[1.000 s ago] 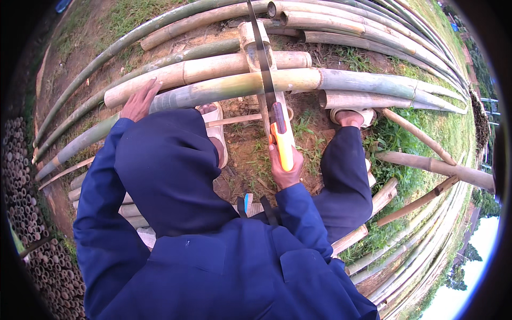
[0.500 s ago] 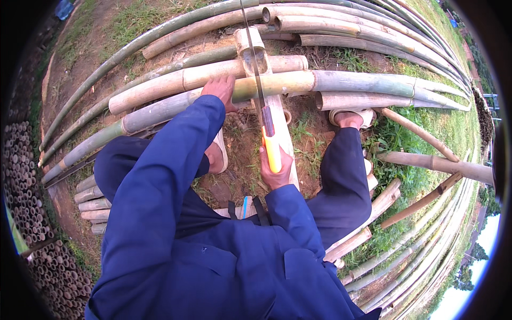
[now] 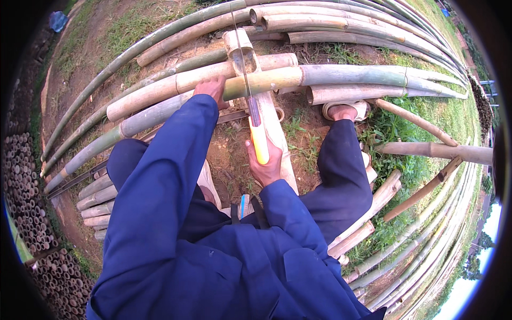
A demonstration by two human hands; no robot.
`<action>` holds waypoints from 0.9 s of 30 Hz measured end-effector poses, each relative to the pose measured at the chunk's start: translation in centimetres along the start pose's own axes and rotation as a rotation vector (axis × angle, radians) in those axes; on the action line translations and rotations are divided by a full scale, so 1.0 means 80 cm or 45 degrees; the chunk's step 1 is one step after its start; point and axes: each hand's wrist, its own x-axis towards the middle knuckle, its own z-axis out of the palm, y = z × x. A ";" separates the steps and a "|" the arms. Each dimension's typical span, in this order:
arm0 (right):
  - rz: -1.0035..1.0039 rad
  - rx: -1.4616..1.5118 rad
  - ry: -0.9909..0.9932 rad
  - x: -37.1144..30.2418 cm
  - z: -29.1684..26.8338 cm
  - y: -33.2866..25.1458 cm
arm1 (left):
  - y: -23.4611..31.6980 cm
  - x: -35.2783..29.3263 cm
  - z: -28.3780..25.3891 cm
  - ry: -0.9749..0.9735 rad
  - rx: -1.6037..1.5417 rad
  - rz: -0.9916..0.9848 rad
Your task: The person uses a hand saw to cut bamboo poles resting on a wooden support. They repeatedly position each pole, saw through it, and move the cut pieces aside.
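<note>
A long greenish bamboo pole (image 3: pixel 341 75) lies crosswise before me, over a pale bamboo support (image 3: pixel 273 120) that points away from me. My left hand (image 3: pixel 212 89) grips this pole just left of the saw, fingers curled over its top. In my right hand (image 3: pixel 265 162) is the yellow handle of a handsaw (image 3: pixel 259 140). Its long thin blade points away from me and crosses the pole where pole and support meet. How deep the blade sits in the bamboo I cannot tell. Behind the pole a thicker, pale bamboo length (image 3: pixel 200 77) lies alongside.
More long bamboo poles (image 3: pixel 341 24) curve across the far ground. Short bamboo pieces (image 3: pixel 98 200) are piled by my left leg, others (image 3: pixel 368 224) by my right. A bamboo frame (image 3: pixel 426 151) stands at the right. Stacked bamboo ends (image 3: pixel 26 186) line the left edge.
My right hand has pushed the saw slightly away from me. My left foot has drawn back from the pole toward my body. The left hand still grips the pole.
</note>
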 end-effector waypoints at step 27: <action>0.248 -0.182 -0.325 -0.123 -0.124 -0.028 | -0.012 0.023 -0.015 -0.201 -0.155 0.039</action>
